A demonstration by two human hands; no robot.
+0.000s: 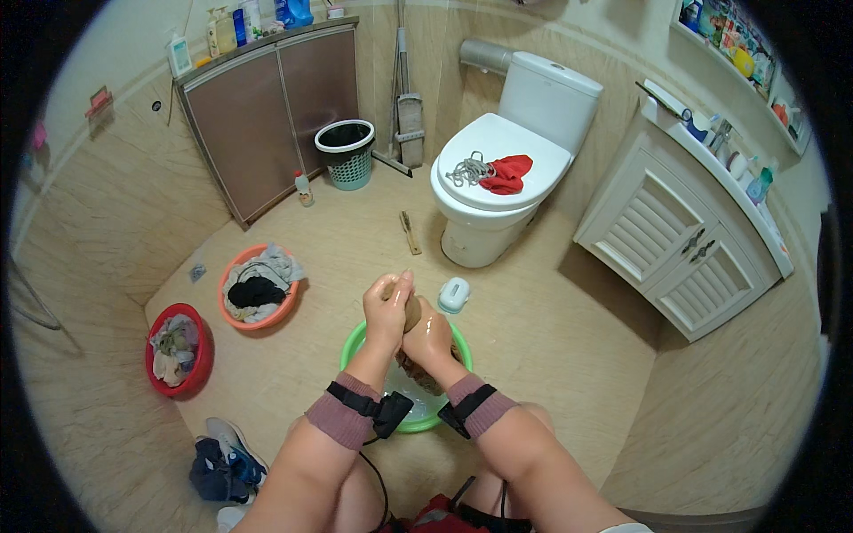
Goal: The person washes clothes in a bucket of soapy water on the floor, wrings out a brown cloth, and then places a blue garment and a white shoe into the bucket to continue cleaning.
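Wet and shiny, my left hand (385, 313) and my right hand (430, 338) are closed together on a brown cloth (412, 314), which bulges out between them. Both are above the far part of a green-rimmed plastic basin (349, 346) on the floor. Darker brown, patterned fabric (421, 378) shows below my right hand at the basin; whether it is one piece with the cloth is hidden. Cloudy water (406, 393) is visible in the basin. A white and pale blue soap box (454, 295) lies just beyond it, to the right.
An orange basin (224, 303) and a red basin (207, 353), both holding clothes, stand at left. Ahead are a scrubbing brush (410, 233), a bottle (303, 188), a waste bin (350, 166) and a toilet (483, 236). Shoes (233, 453) lie front left; a white cabinet (653, 220) hangs right.
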